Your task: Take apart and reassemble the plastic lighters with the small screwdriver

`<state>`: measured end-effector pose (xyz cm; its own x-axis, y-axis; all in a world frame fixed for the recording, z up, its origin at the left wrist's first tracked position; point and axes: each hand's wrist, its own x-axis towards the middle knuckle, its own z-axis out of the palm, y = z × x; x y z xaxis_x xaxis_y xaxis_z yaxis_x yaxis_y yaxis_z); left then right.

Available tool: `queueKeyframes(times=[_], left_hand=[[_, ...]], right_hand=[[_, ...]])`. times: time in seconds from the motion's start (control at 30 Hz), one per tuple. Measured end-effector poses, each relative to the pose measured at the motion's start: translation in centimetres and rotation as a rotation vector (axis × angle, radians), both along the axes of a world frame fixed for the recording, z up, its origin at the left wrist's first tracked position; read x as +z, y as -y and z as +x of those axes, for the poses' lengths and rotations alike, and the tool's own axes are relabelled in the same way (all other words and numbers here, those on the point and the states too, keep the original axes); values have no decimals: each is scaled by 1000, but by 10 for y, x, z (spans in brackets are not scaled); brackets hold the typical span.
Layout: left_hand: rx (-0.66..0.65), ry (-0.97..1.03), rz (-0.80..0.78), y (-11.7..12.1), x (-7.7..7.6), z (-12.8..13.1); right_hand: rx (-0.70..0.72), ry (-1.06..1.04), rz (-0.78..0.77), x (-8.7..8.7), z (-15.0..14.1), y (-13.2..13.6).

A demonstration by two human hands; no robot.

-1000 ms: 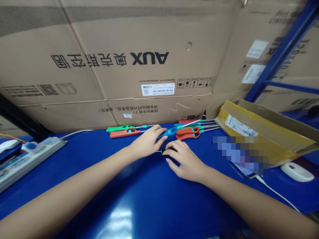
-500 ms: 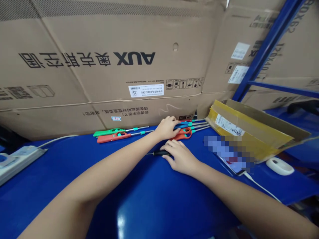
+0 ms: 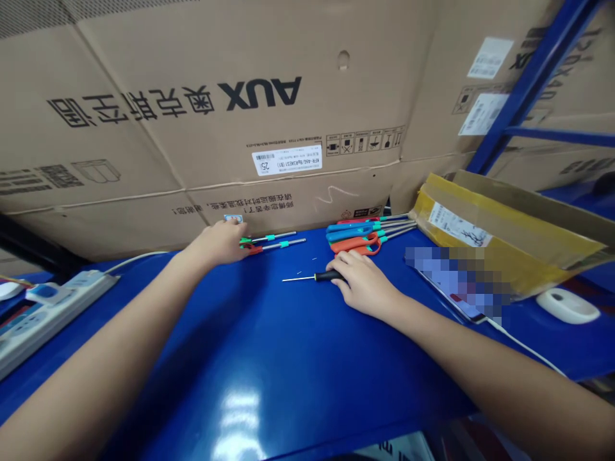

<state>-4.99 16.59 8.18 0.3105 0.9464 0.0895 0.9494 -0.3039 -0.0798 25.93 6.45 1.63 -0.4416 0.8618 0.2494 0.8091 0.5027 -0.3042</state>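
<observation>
My right hand (image 3: 362, 282) rests on the blue tabletop, its fingers curled round the black handle of a screwdriver (image 3: 328, 275) whose thin shaft points left. Over at the left, my left hand (image 3: 223, 242) covers the handles of a green stick lighter (image 3: 271, 237) and a red-orange stick lighter (image 3: 283, 244); only their metal tubes and a bit of the handles show. Its fingertips are mostly hidden, so a grip cannot be made out. Beyond my right hand lies a pile of several stick lighters (image 3: 353, 243), orange, blue and red, tubes pointing right.
Large cardboard boxes (image 3: 192, 147) stand along the back. A yellow-taped open carton (image 3: 500, 237), a phone (image 3: 451, 285) on a white cable and a white computer mouse (image 3: 567, 305) are on the right. A power strip (image 3: 62, 307) lies left. Two tiny slivers lie near the screwdriver.
My left hand held a blue stick lighter, brought it to the pile on the right, let go, and swung left to the green and red-orange ones. My right hand stays on the screwdriver.
</observation>
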Motion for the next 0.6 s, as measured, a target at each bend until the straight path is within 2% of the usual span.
queueKeyframes(times=[0.1, 0.23, 0.4, 0.6], left_hand=[[55, -29, -60, 2, -11, -39], [-12, 10, -133, 3, -28, -65], [-65, 96, -147, 5, -42, -81], [-128, 173, -93, 22, -49, -86]], right_hand=[[-4, -26, -13, -2, 0, -2], [-6, -53, -22, -5, 0, -3], [7, -77, -17, -9, 2, -4], [27, -95, -8, -10, 3, -5]])
